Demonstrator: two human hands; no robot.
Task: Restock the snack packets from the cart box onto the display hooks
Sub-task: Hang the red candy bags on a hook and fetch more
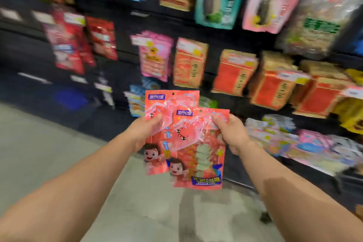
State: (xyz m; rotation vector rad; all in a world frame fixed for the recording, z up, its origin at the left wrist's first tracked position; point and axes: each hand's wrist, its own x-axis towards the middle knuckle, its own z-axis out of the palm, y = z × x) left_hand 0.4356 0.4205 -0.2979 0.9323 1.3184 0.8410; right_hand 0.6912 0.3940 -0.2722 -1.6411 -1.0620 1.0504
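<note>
Two red snack packets with a cartoon child printed on them are held up in front of the display. My left hand grips the rear packet at its left edge, thumb on the front. My right hand grips the front packet at its upper right, and this packet overlaps the rear one. Both are upright, well short of the dark display wall, whose hooks carry hanging packets. The view is blurred and single hooks cannot be made out. The cart box is out of view.
Rows of hanging packs fill the wall: red packs at left, pink packs in the middle, orange-and-tan packs to the right. A lower shelf of mixed packets juts out at right. Grey floor lies at left and below.
</note>
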